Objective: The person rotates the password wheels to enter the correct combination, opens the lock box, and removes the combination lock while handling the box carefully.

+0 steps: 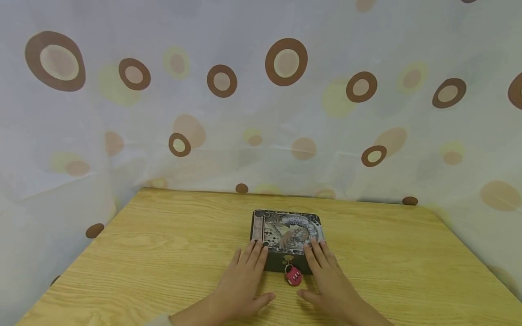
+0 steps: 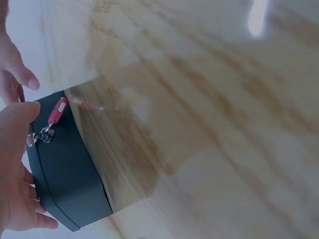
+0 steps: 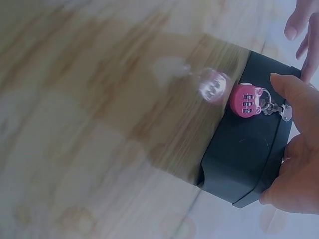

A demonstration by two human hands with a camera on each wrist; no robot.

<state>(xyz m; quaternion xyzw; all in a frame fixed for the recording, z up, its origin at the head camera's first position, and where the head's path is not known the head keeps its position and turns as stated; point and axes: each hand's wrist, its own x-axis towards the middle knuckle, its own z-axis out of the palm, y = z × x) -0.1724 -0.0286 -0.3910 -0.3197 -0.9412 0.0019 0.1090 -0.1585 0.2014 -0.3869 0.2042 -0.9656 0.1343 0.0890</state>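
A dark box (image 1: 291, 231) with a patterned lid lies on the wooden table. From the clasp on its front hangs a pink combination padlock (image 1: 293, 275), whose number dials show in the right wrist view on the padlock (image 3: 245, 101). My left hand (image 1: 244, 283) rests its straight fingertips on the lid's front left edge. On the front right edge lie the fingers of my right hand (image 1: 329, 280), also straight. Both thumbs point inward, apart from the padlock. The left wrist view shows the box's dark front (image 2: 70, 164) beside my left hand (image 2: 17, 169).
The wooden table (image 1: 163, 235) extends around the box on all sides. Behind it and along its sides hangs a pale curtain (image 1: 244, 113) with brown and yellow circles. The tabletop is glossy and mirrors the padlock in the wrist views.
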